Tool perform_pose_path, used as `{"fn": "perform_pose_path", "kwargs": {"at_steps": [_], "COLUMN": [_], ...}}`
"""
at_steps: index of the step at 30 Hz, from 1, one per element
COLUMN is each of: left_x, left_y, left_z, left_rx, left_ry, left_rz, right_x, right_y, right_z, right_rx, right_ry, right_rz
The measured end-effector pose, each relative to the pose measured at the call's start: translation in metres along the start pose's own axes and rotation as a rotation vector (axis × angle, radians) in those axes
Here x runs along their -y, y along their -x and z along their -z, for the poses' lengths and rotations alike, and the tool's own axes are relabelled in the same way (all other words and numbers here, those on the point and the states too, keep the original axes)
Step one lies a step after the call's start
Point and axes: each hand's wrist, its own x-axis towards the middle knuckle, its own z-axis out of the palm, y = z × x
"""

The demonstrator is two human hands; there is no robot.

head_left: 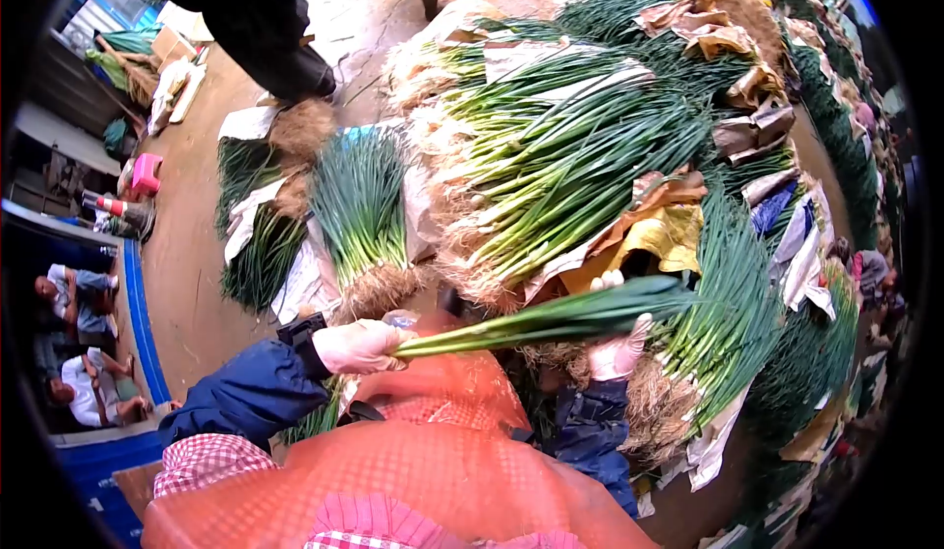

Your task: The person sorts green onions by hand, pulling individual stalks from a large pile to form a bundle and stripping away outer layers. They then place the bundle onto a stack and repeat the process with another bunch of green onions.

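A bunch of green onions [531, 321] lies across in front of my body, white ends to the left and green leaves to the right. My left hand [362, 346], in a pale glove, is closed round its white end. Under the leafy part is my right hand [619, 347], also gloved, with the thumb up on one side and fingertips showing beyond the leaves. Just ahead is a large pile of green onions [560, 156] with roots facing left. A smaller upright bundle [362, 205] stands to its left, and another bundle [723, 313] lies right of my right hand.
A person's dark-clothed leg [265, 38] is at the upper left. Two seated people [88, 387] are at the far left, near a pink stool [147, 173] and a traffic cone [118, 208]. Yellow sacking [664, 239] lies beside the large pile. More onion rows [836, 146] extend along the right.
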Motion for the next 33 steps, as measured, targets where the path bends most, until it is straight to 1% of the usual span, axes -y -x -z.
{"fn": "perform_pose_path", "kwargs": {"at_steps": [1,2,3,4,5,6,8,9,10,12,13,14,15,16,17,18,20,22,23,24,26,28,29,30,32,33], "left_x": [0.006,0.004,-0.006,-0.001,-0.015,-0.031,-0.026,-0.016,-0.021,-0.022,-0.021,-0.025,-0.025,-0.022,-0.017,-0.010,0.006,0.015,0.018,0.019,0.023,0.034,0.025,0.019,0.054,0.068], "left_y": [0.003,0.002,-0.001,-0.017,-0.029,-0.042,-0.089,-0.118,-0.128,-0.151,-0.159,-0.157,-0.152,-0.144,-0.133,-0.122,-0.104,-0.095,-0.097,-0.103,-0.128,-0.166,-0.182,-0.200,-0.256,-0.279], "left_z": [0.002,0.007,0.013,0.012,0.019,0.027,0.029,0.027,0.035,0.036,0.041,0.054,0.076,0.101,0.124,0.146,0.193,0.245,0.272,0.296,0.341,0.380,0.396,0.404,0.414,0.409], "left_rx": [0.064,0.133,0.147,0.188,0.143,0.098,0.108,0.105,0.082,0.148,0.193,0.182,0.227,0.264,0.264,0.260,0.211,0.139,0.084,0.027,-0.110,-0.264,-0.277,-0.297,-0.513,-0.587], "left_ry": [0.365,0.722,0.851,1.071,1.010,0.948,1.281,1.431,1.357,1.523,1.554,1.584,1.611,1.637,1.656,1.672,1.619,1.369,1.257,1.145,1.030,0.869,0.783,0.751,0.882,0.803], "left_rz": [0.028,0.041,0.046,-0.147,-0.133,-0.122,-0.388,-0.440,-0.381,-0.423,-0.433,-0.446,-0.469,-0.485,-0.524,-0.562,-0.598,-0.572,-0.530,-0.497,-0.464,-0.372,-0.333,-0.351,-0.152,-0.156], "right_x": [-0.003,-0.014,-0.036,-0.066,-0.094,-0.121,-0.132,-0.131,-0.120,-0.093,-0.076,-0.058,-0.044,-0.030,-0.013,-0.010,-0.007,-0.017,-0.026,-0.042,-0.075,-0.100,-0.104,-0.101,-0.102,-0.098], "right_y": [-0.003,-0.015,-0.026,-0.020,-0.018,-0.014,0.005,0.005,0.009,0.011,0.017,0.026,0.029,0.042,0.053,0.082,0.096,0.098,0.070,0.040,-0.006,-0.043,-0.065,-0.084,-0.110,-0.120], "right_z": [-0.017,-0.024,-0.033,-0.053,-0.069,-0.061,-0.012,-0.081,-0.043,-0.085,-0.074,-0.062,-0.070,-0.051,-0.046,-0.001,0.028,0.045,0.028,0.010,0.016,0.064,0.064,0.063,0.120,0.079], "right_rx": [0.087,0.155,0.110,0.254,0.299,0.405,0.125,-0.021,0.007,-0.129,-0.172,-0.212,-0.247,-0.367,-0.495,-0.440,-0.625,-0.801,-0.762,-0.736,-0.711,-0.703,-0.815,-0.948,-0.932,-1.022], "right_ry": [0.065,0.086,-0.048,0.180,0.381,0.589,0.319,0.500,0.692,0.910,0.995,1.078,1.155,1.132,1.191,1.449,1.461,1.449,1.212,1.049,1.065,1.248,1.345,1.442,1.556,1.357], "right_rz": [-0.049,-0.147,-0.300,-0.321,-0.458,-0.637,-0.808,-0.576,-0.551,-0.486,-0.480,-0.475,-0.451,-0.414,-0.533,-0.329,-0.341,-0.376,-0.437,-0.422,-0.263,0.084,0.075,0.062,0.113,0.041]}}
